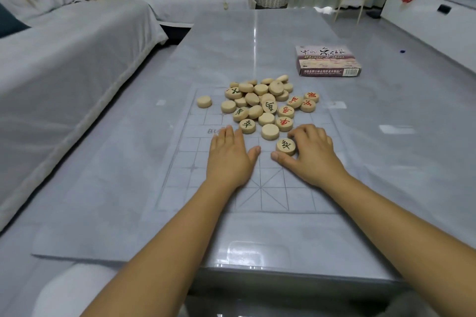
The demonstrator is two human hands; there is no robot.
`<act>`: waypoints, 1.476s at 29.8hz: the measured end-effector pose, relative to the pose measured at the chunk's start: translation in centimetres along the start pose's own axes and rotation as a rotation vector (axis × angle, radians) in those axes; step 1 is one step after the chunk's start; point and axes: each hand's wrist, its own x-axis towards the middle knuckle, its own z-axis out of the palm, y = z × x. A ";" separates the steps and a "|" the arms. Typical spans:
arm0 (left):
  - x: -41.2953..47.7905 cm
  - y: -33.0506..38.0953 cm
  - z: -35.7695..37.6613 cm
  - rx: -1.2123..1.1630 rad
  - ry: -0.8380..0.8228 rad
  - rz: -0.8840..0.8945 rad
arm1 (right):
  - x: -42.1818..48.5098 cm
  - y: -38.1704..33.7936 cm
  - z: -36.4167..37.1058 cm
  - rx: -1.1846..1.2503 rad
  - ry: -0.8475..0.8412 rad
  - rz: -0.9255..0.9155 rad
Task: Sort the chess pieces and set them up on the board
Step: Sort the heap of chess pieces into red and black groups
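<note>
Round wooden chess pieces (260, 100) heaped on board (195, 177) far half; one green-marked piece (286, 146) apart, face-up.

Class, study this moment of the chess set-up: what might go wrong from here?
The pile holds stacked, tilted pieces that may slide when one is pulled. Many lie blank side up, so colours could be missorted. The thin board may shift if the left hand lifts off it.

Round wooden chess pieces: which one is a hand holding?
The round wooden piece with a dark character, lying apart from the heap, nearest the person. The right hand curls its thumb and fingers round it; the left hand holds nothing.
</note>
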 end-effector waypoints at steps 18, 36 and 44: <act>-0.2 0.2 0.4 0.013 -0.017 -0.003 | -0.1 0.2 0.3 -0.001 -0.019 -0.026; -0.3 0.1 0.4 -0.060 0.043 0.007 | -0.2 -0.1 0.0 0.009 0.016 -0.004; -0.3 0.1 0.2 -0.136 0.066 -0.004 | 0.0 0.2 0.1 -0.010 0.026 -0.026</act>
